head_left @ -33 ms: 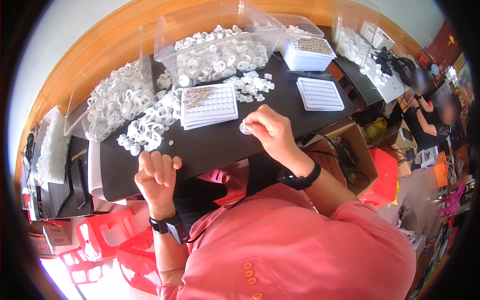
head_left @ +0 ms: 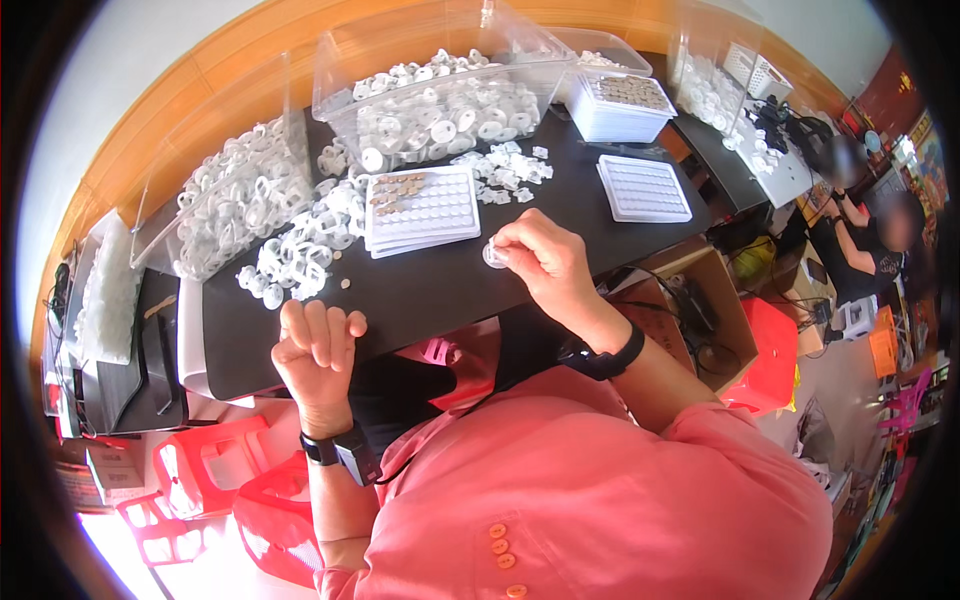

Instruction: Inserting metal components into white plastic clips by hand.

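From the head view, I see my right hand (head_left: 545, 262) near the middle of the black bench (head_left: 440, 290), just inside its near edge, with the fingertips pinched together on a small round white part (head_left: 493, 255). The part sits low, at or just above the bench surface; I cannot tell whether it touches. My left hand (head_left: 318, 350) rests at the bench's near edge toward its left corner, fingers curled loosely into a fist; I cannot tell whether anything is inside it.

Just beyond the right hand lies a white grid tray (head_left: 420, 208), with a few brownish pieces filling cells at its far left corner and the rest of the cells bare. A loose heap of white rings (head_left: 300, 250) spreads to the tray's left, and a second, unfilled grid tray (head_left: 644, 188) lies toward the bench's right edge. Clear bins of white parts (head_left: 440, 110) line the far edge.

As I judge it, doing this step well means keeping the pinch light and on the part's rim so it stays flat, working close to the bench so a slip costs nothing, and keeping the wrist clear of the filled cells of the nearer tray, which a nudge could spill.
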Available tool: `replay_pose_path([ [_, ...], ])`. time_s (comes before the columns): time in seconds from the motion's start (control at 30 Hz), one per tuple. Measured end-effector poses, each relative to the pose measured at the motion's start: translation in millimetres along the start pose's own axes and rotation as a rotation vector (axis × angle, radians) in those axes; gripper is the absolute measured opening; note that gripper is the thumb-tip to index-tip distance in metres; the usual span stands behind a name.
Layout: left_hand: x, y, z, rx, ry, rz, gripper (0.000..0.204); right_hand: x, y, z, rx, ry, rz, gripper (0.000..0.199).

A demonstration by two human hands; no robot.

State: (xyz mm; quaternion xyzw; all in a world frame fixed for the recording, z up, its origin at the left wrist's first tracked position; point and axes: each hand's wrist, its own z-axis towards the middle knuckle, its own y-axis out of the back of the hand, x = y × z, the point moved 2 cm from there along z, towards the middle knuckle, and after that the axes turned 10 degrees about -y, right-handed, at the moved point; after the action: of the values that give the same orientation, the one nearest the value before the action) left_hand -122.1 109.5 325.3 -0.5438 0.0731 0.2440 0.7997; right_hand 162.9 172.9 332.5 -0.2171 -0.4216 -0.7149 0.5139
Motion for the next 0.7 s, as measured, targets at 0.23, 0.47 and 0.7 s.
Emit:
replay_pose_path([
  [0.23, -1.6, 2.8, 0.4, 0.065, -0.001, 0.051, 0.02, 1.3, -2.0, 0.0, 0.009, -0.018, 0.016, 0.013],
  [0.47, -1.5, 3.8, 1.2, 0.072, -0.001, 0.035, 0.021, -0.6, -1.3, 0.1, 0.007, -0.007, 0.017, 0.015],
  [0.7, -2.3, 4.7, 0.3, 0.084, -0.002, 0.059, 0.019, 3.3, -0.8, 0.1, 0.016, -0.008, -0.003, 0.014],
])
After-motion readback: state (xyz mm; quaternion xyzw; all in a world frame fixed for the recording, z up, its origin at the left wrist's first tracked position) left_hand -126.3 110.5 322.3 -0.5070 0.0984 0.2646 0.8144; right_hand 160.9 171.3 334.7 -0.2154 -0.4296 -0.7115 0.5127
